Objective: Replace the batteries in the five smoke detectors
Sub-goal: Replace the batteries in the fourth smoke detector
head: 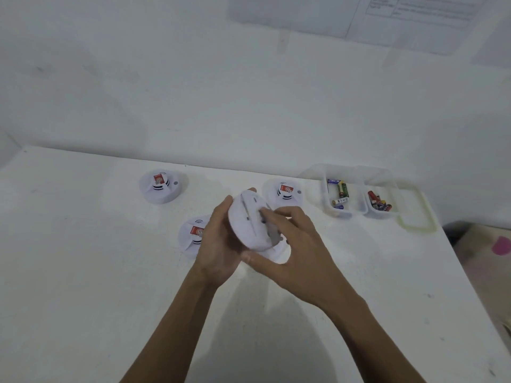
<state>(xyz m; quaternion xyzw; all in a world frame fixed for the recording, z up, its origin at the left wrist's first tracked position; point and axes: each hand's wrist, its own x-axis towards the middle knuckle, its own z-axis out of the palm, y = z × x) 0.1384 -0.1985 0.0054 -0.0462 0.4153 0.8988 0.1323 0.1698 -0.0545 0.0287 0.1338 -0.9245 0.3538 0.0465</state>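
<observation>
above white table point(83, 272), left hand point(218, 244) and right hand point(298, 244) grip upturned detector point(249, 225) between them.

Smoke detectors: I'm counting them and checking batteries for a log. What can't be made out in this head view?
- Held detector: battery bay blurred, covered by right hand.
- Detector underneath: mostly hidden by both hands.
- Left hand covers part of the near-left detector.
- Fifth detector: not visible.
- Tub batteries: labels too small.

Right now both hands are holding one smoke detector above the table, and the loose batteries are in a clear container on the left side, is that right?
Not quite. Both hands, left hand and right hand, do hold the smoke detector, but the head view shows the batteries in the clear container on the right side.
</observation>
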